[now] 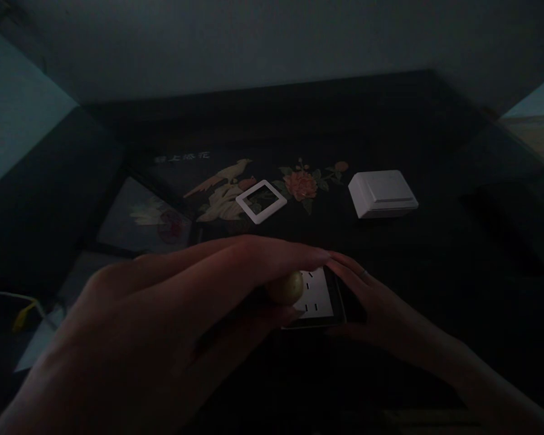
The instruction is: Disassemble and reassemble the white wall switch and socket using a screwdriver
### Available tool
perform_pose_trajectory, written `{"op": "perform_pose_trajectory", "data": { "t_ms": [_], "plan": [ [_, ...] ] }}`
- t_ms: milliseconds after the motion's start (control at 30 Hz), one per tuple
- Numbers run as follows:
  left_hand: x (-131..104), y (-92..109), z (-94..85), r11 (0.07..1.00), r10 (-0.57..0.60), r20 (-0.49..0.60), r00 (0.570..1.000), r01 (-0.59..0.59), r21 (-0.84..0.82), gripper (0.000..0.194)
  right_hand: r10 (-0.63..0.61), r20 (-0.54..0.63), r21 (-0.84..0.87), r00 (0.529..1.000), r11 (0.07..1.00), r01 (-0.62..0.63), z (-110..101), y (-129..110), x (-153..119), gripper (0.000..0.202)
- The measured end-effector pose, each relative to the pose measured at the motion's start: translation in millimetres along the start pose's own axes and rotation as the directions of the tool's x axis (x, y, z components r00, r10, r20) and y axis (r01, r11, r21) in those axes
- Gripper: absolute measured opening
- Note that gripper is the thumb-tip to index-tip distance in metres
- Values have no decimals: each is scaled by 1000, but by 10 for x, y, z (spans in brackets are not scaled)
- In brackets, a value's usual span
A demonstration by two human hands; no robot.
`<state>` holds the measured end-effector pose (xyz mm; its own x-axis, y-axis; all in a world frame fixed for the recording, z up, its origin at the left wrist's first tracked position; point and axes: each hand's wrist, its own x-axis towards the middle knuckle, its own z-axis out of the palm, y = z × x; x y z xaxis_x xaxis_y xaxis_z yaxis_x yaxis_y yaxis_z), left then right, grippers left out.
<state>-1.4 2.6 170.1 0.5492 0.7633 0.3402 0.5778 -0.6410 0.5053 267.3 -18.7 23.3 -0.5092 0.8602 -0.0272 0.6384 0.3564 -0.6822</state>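
A white socket panel [316,297] with dark slots lies in a dark, thin-edged surround at the lower middle. My left hand [199,296] is large in the foreground, its fingers and thumb closed round a rounded yellowish object [289,288] at the panel's left side. What that object belongs to is hidden by the hand. On the right side, my right hand [365,296], with a ring on one finger, has its fingers and thumb around the edge of the panel's surround. Beyond the hands lies a white square frame [275,207] with an open centre.
A white box-shaped piece [383,194] stands at the right on the dark glossy table [417,133], which bears a bird and flower picture. At the far left are a white cable and a yellow tag [23,315]. A wall rises behind.
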Motion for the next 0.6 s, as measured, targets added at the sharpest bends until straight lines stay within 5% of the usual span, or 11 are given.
{"op": "perform_pose_trajectory", "data": {
  "t_ms": [300, 600],
  "plan": [
    [57, 28, 65, 992, 124, 34, 992, -124, -18, 21, 12, -5, 36, 1000, 999, -12, -9, -32, 3, 93],
    [-64, -2, 103, 977, -56, -49, 997, 65, 203, 34, 14, 8, 11, 1000, 1000, -14, -19, -24, 0, 99]
  ]
}}
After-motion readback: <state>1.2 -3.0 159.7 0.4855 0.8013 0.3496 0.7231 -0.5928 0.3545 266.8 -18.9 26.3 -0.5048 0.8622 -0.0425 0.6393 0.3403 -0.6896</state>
